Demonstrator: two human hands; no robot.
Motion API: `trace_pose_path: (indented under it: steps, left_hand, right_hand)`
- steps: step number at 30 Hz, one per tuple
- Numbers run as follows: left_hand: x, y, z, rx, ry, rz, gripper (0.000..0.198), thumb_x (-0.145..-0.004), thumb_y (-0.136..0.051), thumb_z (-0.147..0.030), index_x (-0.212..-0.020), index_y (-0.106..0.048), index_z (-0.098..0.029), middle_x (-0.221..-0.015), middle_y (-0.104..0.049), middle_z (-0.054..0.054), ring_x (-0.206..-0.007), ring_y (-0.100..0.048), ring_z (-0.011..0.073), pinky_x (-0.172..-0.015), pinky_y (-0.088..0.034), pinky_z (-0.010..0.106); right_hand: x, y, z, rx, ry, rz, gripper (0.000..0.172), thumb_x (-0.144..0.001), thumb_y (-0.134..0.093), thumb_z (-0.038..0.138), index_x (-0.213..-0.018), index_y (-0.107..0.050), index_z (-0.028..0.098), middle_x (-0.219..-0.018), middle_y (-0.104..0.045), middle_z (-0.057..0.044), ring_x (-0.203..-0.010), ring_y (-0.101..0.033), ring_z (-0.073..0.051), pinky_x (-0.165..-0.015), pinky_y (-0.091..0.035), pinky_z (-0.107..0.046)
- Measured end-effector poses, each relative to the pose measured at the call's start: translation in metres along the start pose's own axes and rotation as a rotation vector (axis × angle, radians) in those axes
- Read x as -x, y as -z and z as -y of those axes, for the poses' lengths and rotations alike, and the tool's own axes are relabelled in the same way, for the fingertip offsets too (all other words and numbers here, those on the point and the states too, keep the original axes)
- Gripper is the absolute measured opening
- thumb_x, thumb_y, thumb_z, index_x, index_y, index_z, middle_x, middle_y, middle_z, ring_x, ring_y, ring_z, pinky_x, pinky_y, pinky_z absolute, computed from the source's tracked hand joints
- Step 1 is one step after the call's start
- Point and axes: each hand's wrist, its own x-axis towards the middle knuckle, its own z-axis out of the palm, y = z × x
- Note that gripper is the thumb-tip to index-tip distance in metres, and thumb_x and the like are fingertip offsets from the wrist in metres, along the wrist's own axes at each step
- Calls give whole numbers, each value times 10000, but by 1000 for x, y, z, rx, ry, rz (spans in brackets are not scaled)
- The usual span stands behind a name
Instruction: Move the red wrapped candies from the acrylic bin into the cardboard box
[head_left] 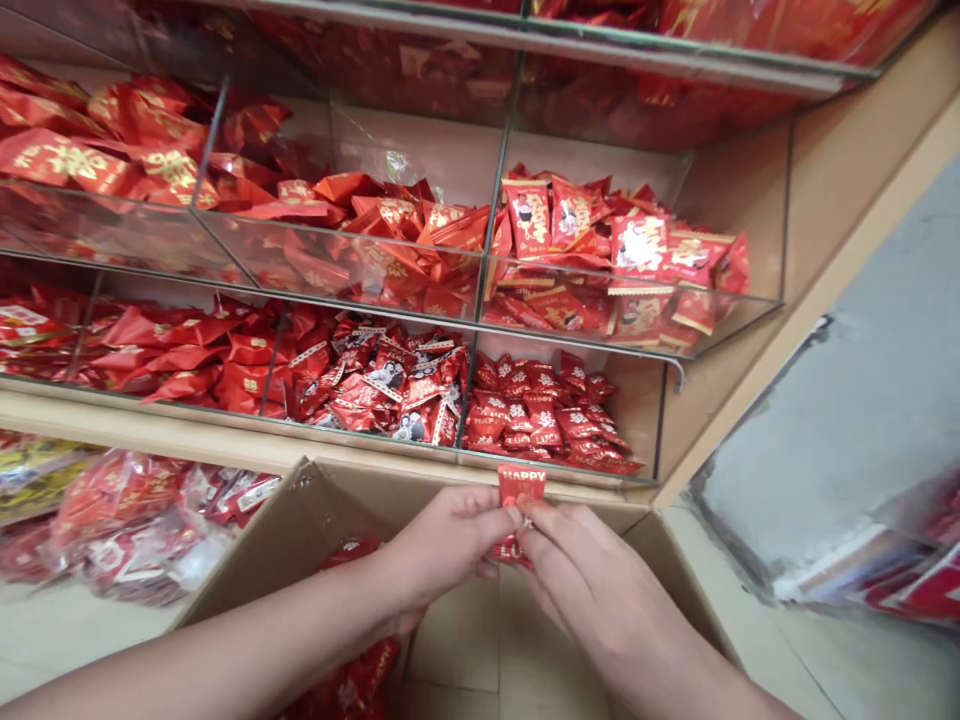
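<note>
Your left hand (442, 545) and right hand (592, 570) meet at the fingertips, both pinching one red packet (519, 487) printed "HAPPY" above an open cardboard box (457, 640). Its long axis stands roughly upright, top end toward the glass shelf bins (375, 308), lower end toward the box. Neither hand is clearly nearer – the packet sits right where they join.
</note>
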Motion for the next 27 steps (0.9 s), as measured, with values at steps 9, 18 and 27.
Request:
trace_pose_path:
  steps: [9,18,27]
  left_hand:
    - [5,-2,0,-41,59,74,292,-682,-579,-378,-850,-544,-142,-829,-650,62,-659,-583,110,-601,-355,222]
    - [6,-9,13,-137,82,162,126,-634,-574,-245,-706,-534,-150,-680,-599,-3,-555,-507,83,-626,-382,247]
    - [4,-7,18,-177,106,150,80,-639,-536,-190,-705,-546,-148,-669,-590,3,-549,-493,84,-622,-392,243]
  right_hand:
    - [-18,20,-82,366,-100,-14,191,-822,-361,133,-793,-549,133,-1030,-571,-171,-976,-495,-233,-787,-430,-380]
    - [-63,-14,-145,723,-357,418,260,-781,-274,54,-847,-523,82,-747,-570,-175,-646,-561,-232,-486,-423,-299]
    - [-62,-21,-159,605,-493,524,263,-821,-278,77,-885,-532,62,-773,-618,-180,-763,-608,-239,-616,-450,-301]
